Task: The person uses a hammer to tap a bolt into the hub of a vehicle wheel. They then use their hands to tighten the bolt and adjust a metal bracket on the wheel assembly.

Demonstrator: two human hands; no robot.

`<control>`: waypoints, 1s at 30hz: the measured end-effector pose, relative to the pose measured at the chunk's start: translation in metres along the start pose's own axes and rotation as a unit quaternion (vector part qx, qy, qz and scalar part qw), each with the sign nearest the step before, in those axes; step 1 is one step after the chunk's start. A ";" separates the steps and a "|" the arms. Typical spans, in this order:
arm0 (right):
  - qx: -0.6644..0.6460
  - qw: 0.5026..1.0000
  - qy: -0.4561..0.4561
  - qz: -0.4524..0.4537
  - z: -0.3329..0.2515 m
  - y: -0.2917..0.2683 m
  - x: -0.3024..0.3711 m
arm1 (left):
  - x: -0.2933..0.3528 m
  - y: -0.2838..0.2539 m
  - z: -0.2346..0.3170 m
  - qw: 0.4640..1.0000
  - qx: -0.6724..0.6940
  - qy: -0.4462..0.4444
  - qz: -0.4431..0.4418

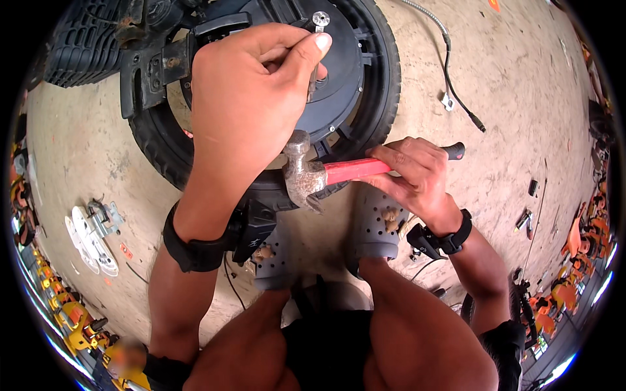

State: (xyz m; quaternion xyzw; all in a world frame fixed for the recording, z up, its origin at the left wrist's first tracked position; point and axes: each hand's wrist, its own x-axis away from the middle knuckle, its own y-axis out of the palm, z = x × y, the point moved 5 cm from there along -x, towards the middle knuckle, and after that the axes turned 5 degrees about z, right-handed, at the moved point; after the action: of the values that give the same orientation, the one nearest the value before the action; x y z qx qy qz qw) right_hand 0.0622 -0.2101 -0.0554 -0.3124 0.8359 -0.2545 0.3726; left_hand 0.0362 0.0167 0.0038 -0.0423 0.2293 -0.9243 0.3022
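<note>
My left hand (251, 98) is closed in a pinch around a slim metal pin with a round silver head (320, 19). The pin stands above the dark hub (342, 107) of a black-tyred wheel (389, 72); I cannot tell whether its lower end touches the hub. In my right hand (414, 173) is a claw hammer (357, 171), gripped by its red handle. The worn steel hammer head lies below and right of my left wrist, in front of the wheel's near edge. My left hand hides part of the wheel.
A black cable (450, 78) with a connector end lies on the concrete floor right of the wheel. White metal parts (91, 241) lie at left, small tools (523, 220) at right. My grey clogs (379, 225) stand close below the wheel. Orange and yellow machines line both sides.
</note>
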 end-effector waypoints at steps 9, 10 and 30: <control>0.000 1.000 0.013 0.003 0.006 -0.001 -0.005 | 0.000 -0.001 0.000 1.000 -0.006 -0.008 0.002; 0.008 1.000 0.026 0.013 0.009 -0.002 -0.008 | 0.000 -0.002 0.001 1.000 -0.007 -0.001 0.003; 0.036 0.946 0.292 0.138 0.020 -0.050 0.047 | 0.019 -0.018 -0.006 0.995 0.087 0.025 0.051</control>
State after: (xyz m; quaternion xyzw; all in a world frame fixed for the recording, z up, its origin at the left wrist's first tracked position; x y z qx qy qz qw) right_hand 0.0701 -0.2814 -0.0561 -0.0924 0.9332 -0.3110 0.1546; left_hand 0.0096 0.0215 0.0052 0.0187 0.1572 -0.9249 0.3457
